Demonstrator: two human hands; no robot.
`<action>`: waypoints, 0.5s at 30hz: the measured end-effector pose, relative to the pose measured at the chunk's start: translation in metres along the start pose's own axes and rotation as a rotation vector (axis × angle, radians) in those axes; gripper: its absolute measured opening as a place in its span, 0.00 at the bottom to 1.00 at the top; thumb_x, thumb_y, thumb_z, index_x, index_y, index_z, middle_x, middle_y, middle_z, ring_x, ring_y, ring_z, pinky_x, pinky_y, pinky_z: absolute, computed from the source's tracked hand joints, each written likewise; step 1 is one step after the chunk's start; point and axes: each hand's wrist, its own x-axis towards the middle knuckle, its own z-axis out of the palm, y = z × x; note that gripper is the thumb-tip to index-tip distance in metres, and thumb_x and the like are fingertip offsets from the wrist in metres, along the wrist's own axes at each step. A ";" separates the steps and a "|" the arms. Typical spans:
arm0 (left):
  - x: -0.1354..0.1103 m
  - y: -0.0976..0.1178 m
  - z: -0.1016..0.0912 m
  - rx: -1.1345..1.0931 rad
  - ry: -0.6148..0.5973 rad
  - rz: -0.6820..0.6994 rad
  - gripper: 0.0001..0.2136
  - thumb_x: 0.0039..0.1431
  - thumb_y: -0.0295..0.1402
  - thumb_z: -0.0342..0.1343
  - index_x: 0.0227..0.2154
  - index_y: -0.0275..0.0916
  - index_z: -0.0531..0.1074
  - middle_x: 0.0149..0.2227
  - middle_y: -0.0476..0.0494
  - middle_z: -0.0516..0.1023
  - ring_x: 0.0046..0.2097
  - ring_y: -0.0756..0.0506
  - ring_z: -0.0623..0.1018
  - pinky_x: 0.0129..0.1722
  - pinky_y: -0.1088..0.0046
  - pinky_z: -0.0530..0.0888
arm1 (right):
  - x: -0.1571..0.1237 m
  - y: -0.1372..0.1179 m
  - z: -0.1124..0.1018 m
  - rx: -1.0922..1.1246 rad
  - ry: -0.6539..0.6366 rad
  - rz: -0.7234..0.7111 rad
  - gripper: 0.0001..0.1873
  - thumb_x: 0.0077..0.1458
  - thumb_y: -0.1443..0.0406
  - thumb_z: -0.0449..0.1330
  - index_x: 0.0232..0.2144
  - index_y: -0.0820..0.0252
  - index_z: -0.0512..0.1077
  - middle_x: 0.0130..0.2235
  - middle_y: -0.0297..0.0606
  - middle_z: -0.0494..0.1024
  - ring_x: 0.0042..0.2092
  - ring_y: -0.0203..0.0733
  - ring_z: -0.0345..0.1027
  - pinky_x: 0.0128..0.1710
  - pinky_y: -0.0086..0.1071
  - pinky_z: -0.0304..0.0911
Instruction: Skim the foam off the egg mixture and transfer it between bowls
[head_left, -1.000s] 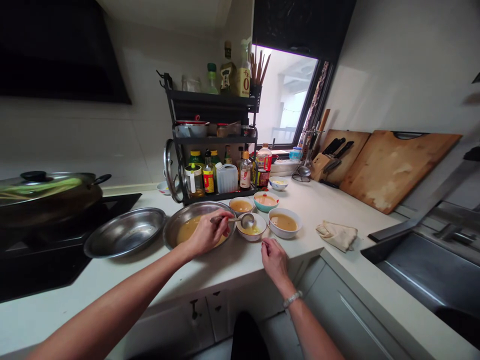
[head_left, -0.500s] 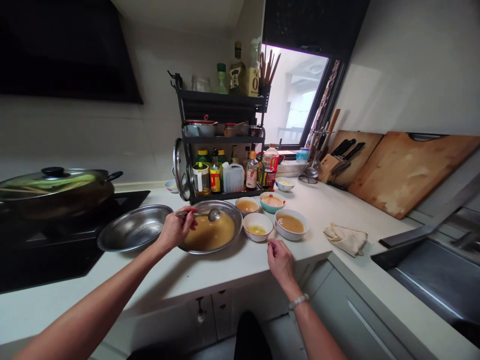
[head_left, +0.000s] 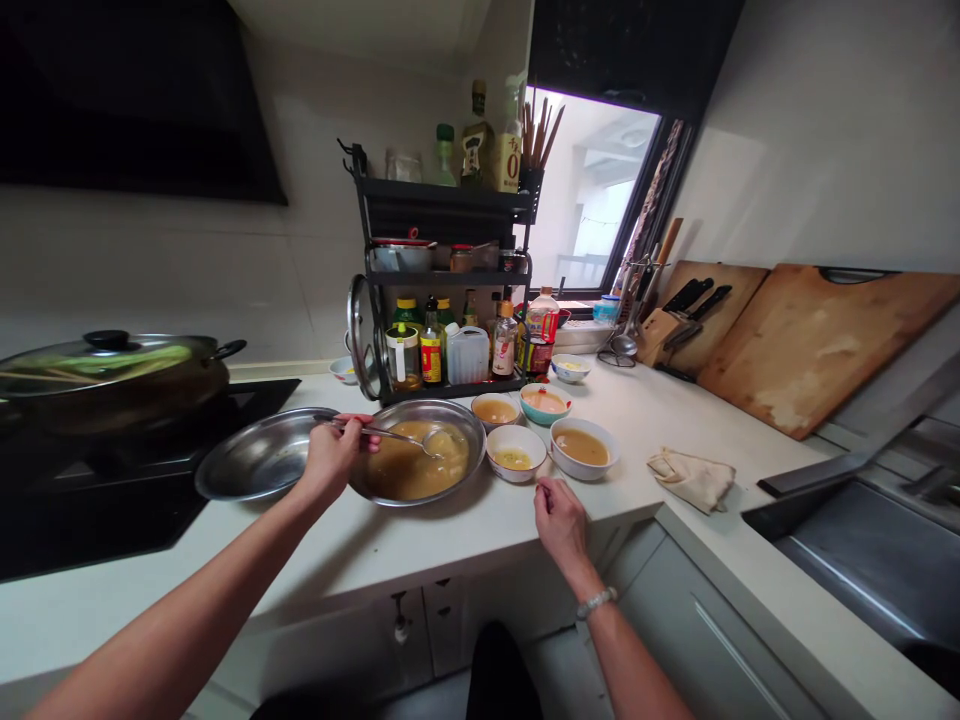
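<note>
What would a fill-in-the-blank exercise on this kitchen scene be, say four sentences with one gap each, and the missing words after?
The left hand holds the spoon by its ____.
A ____ circles the wrist behind the right hand.
The lidded pan sits on the ____.
The cloth lies on the ____.

Missing words: handle; bracelet; stove; counter.

A lidded pan (head_left: 112, 400) is set on the cooktop (head_left: 97, 530). Bottles (head_left: 430, 355) are ranged on a rack (head_left: 442, 279) along the back edge of the counter (head_left: 420, 545); a knife block (head_left: 658, 337) is stood near its back corner. A cloth (head_left: 690, 478) is laid by the inner front corner.
</note>
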 end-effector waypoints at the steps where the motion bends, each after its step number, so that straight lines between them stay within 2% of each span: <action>1: 0.001 0.000 -0.002 -0.009 0.008 -0.006 0.06 0.50 0.29 0.50 0.29 0.35 0.72 0.18 0.49 0.74 0.20 0.48 0.75 0.23 0.75 0.73 | 0.000 0.000 0.000 -0.005 0.002 -0.004 0.10 0.58 0.67 0.49 0.34 0.61 0.71 0.29 0.39 0.74 0.30 0.39 0.67 0.31 0.30 0.60; 10: 0.002 0.002 -0.010 -0.031 0.031 0.006 0.05 0.48 0.29 0.52 0.27 0.36 0.72 0.21 0.47 0.76 0.21 0.47 0.76 0.22 0.74 0.73 | 0.000 0.000 0.000 -0.002 0.013 -0.016 0.10 0.58 0.67 0.49 0.33 0.60 0.71 0.28 0.38 0.73 0.30 0.39 0.67 0.31 0.30 0.60; 15: -0.001 0.013 -0.008 -0.034 0.061 -0.005 0.05 0.48 0.28 0.51 0.27 0.35 0.72 0.20 0.48 0.74 0.20 0.48 0.75 0.21 0.75 0.73 | -0.001 0.000 0.000 -0.011 0.007 -0.008 0.11 0.58 0.67 0.48 0.32 0.60 0.70 0.28 0.38 0.73 0.30 0.40 0.67 0.31 0.30 0.59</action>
